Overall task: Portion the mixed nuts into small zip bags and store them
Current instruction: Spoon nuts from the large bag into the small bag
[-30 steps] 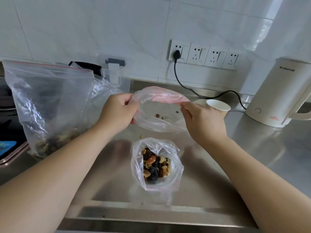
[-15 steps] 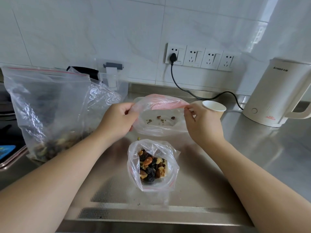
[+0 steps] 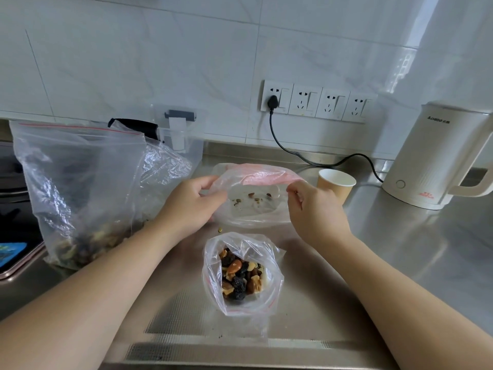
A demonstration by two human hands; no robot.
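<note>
Large zip bag [image 3: 80, 188], left of frame: clear, red seal strip, mixed nuts at its bottom, standing on steel tabletop [image 3: 400, 263]. Left hand [image 3: 190, 206] and right hand [image 3: 314, 212], centre: each pinches the mouth of a nearly empty small zip bag [image 3: 253, 206]. Filled small bag [image 3: 241, 273], lower centre, open. Paper cup [image 3: 336, 184]. Kettle [image 3: 437, 156], right, marked "CHIGO". White tiled wall [image 3: 160, 62], four sockets [image 3: 317, 101].

On the surface [image 3: 400, 263], your filled zip bag [image 3: 241, 273] stands in the middle. Behind it is the nearly empty zip bag [image 3: 253, 206], with the paper cup [image 3: 336, 184] and kettle [image 3: 437, 156] behind-right and the large nut bag [image 3: 80, 188] to the left.
</note>
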